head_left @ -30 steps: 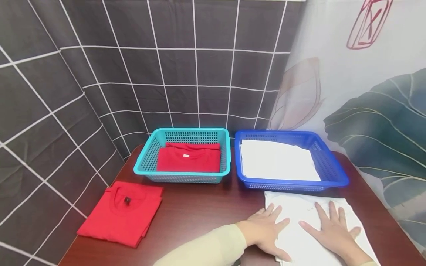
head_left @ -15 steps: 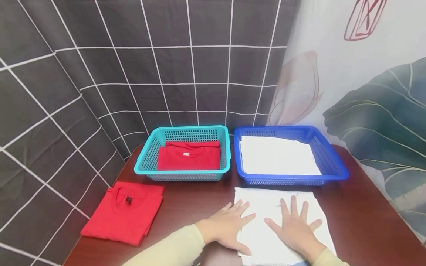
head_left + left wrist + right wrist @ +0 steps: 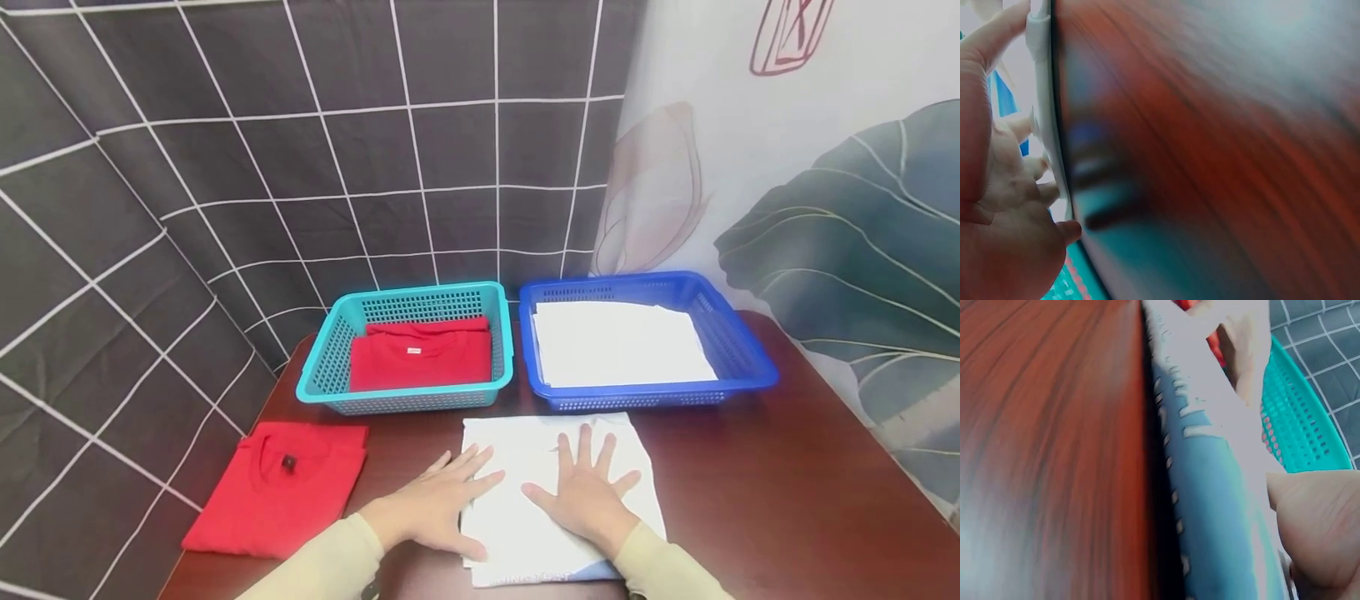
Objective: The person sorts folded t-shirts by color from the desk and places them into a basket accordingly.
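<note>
A folded white T-shirt (image 3: pixel 517 492) lies flat on the table in front of the baskets, with blue printing and letters along its near edge. My left hand (image 3: pixel 438 504) rests at the shirt's left edge, fingers spread, fingertips on the cloth. Flat on the middle of the shirt is my right hand (image 3: pixel 588 492), its fingers straight and spread. In the right wrist view the blue-printed fold (image 3: pixel 1210 481) shows close up beside the right hand (image 3: pixel 1319 525). The left wrist view catches the left hand (image 3: pixel 1010 187) against the white edge of the shirt.
A turquoise basket (image 3: pixel 420 400) at the back holds folded red shirts (image 3: pixel 420 362). To its right, a blue basket (image 3: pixel 637 392) contains folded white cloth (image 3: pixel 618 346). Another folded red T-shirt (image 3: pixel 281 492) lies at the table's left side. Grid-patterned dark cloth (image 3: pixel 360 150) hangs behind.
Both hands have slid the white T-shirt leftward across the table, from in front of the blue basket's right part toward the middle. The fingers stay spread throughout; the head view has shifted slightly.
</note>
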Demonstrator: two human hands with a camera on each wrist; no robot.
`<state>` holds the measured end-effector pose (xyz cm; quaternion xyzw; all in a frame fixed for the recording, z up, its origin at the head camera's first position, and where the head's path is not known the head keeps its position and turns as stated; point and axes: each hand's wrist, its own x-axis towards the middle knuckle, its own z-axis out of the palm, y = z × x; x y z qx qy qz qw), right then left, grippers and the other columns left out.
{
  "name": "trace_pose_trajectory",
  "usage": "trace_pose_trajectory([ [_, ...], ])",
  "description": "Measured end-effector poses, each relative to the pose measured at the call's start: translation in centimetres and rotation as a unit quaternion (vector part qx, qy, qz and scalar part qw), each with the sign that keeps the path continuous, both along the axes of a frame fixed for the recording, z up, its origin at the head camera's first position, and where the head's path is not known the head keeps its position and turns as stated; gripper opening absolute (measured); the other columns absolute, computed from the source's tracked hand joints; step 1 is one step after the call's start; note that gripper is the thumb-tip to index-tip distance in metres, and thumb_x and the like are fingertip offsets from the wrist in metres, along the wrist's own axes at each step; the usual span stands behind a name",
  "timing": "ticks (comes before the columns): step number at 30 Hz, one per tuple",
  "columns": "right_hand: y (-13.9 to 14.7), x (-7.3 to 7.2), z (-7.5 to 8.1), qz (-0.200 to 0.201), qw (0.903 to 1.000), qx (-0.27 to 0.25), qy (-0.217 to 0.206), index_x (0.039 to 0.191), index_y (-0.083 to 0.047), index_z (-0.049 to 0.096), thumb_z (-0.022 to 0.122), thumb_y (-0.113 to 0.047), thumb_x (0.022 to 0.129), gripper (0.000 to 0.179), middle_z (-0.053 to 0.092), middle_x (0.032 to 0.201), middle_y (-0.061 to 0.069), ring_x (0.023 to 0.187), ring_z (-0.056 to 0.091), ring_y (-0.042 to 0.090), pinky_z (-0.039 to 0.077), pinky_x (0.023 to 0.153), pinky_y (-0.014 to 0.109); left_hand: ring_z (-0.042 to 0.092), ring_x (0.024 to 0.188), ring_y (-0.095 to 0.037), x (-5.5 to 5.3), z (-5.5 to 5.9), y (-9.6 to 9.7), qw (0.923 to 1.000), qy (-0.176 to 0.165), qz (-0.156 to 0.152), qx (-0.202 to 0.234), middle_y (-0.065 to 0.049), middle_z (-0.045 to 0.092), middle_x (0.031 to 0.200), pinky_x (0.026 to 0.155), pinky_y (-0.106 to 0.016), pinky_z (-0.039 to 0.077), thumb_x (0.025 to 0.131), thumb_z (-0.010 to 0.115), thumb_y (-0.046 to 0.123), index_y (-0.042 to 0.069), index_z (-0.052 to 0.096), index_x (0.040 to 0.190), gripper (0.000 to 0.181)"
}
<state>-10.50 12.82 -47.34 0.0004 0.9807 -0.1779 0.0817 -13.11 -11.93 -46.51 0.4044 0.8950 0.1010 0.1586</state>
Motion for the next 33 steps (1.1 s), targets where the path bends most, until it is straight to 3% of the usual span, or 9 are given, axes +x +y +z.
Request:
trace_pose_trajectory([
  [7,-2.8,-0.7,0.1,0.005,1.0,-0.003,-0.006,0.15,-0.001,0.027,0.051,-0.074,0.081,0.103,0.004,0.155,0.03,0.136,-0.009,0.058,-0.005,0.082,0.087,0.009,0.147,-0.03,-0.1,0.1,-2.8,0.9997,-0.013,0.012,0.017,-0.003,0.014,0.16,0.109,-0.064,0.017,0.072,0.06,0.077,0.029,0.029,0.152,0.098],
  [12,-3.7,-0.9,0.1,0.008,0.9998,-0.013,-0.009,0.15,-0.001,0.028,0.054,-0.072,0.081,0.102,0.004,0.155,0.03,0.136,-0.01,0.058,-0.005,0.082,0.087,0.009,0.146,-0.03,-0.1,0.1,-3.4,0.9989,-0.032,0.026,0.021,-0.003,0.015,0.16,0.108,-0.066,0.017,0.071,0.064,0.074,0.029,0.031,0.152,0.098],
  [17,-2.5,-0.5,1.0,0.016,0.998,-0.06,0.01,0.148,-0.005,0.036,0.059,-0.063,0.083,0.09,0.014,0.154,0.029,0.138,0.001,0.057,0.002,0.084,0.087,0.013,0.146,-0.033,0.2,0.5,-2.9,0.9977,-0.037,0.049,0.03,-0.007,0.019,0.159,0.107,-0.066,0.019,0.073,0.068,0.065,0.025,0.036,0.15,0.092],
  [21,0.4,0.0,2.8,0.033,0.9903,-0.131,0.035,0.143,-0.002,0.042,0.061,-0.052,0.088,0.077,0.023,0.151,0.03,0.139,0.015,0.051,0.015,0.098,0.078,0.024,0.142,-0.034,0.6,1.1,-2.5,0.9903,-0.034,0.106,0.083,-0.014,0.028,0.155,0.107,-0.061,0.026,0.081,0.068,0.054,0.017,0.046,0.144,0.076],
  [25,4.3,-0.1,4.1,0.038,0.9834,-0.171,0.047,0.141,0.004,0.043,0.06,-0.05,0.09,0.076,0.025,0.148,0.034,0.136,0.022,0.052,0.022,0.104,0.068,0.035,0.136,-0.037,0.9,1.8,-2.2,0.9651,-0.016,0.2,0.169,-0.021,0.037,0.147,0.104,-0.057,0.034,0.086,0.068,0.042,0.008,0.05,0.139,0.066],
  [27,6.3,-0.4,4.3,0.025,0.9809,-0.19,0.033,0.14,0.005,0.042,0.06,-0.049,0.091,0.076,0.028,0.147,0.035,0.134,0.026,0.053,0.024,0.104,0.067,0.038,0.134,-0.038,1.0,2.0,-1.9,0.9468,-0.015,0.253,0.199,-0.021,0.041,0.144,0.104,-0.057,0.035,0.086,0.068,0.039,0.006,0.049,0.139,0.066],
  [29,7.9,-0.7,4.1,0.006,0.9716,-0.237,-0.003,0.141,0.005,0.039,0.06,-0.048,0.092,0.076,0.032,0.145,0.034,0.132,0.03,0.052,0.029,0.103,0.064,0.04,0.132,-0.038,0.9,1.8,-1.6,0.9274,-0.03,0.301,0.22,-0.021,0.045,0.142,0.104,-0.057,0.035,0.086,0.069,0.038,0.004,0.047,0.14,0.068],
  [31,9.1,-1.0,3.6,-0.013,0.9488,-0.312,-0.048,0.143,0.006,0.036,0.059,-0.044,0.093,0.074,0.032,0.146,0.032,0.134,0.031,0.049,0.03,0.104,0.061,0.043,0.13,-0.038,1.0,1.7,-1.3,0.9063,-0.058,0.346,0.236,-0.021,0.047,0.14,0.103,-0.056,0.037,0.086,0.069,0.038,0.003,0.043,0.142,0.071],
  [33,9.8,-1.1,3.0,-0.038,0.9102,-0.401,-0.097,0.144,0.004,0.033,0.059,-0.04,0.094,0.071,0.034,0.145,0.028,0.132,0.034,0.046,0.037,0.101,0.058,0.046,0.128,-0.038,1.1,1.4,-0.9,0.884,-0.092,0.383,0.252,-0.02,0.047,0.14,0.101,-0.055,0.04,0.086,0.069,0.038,0.004,0.04,0.144,0.074],
])
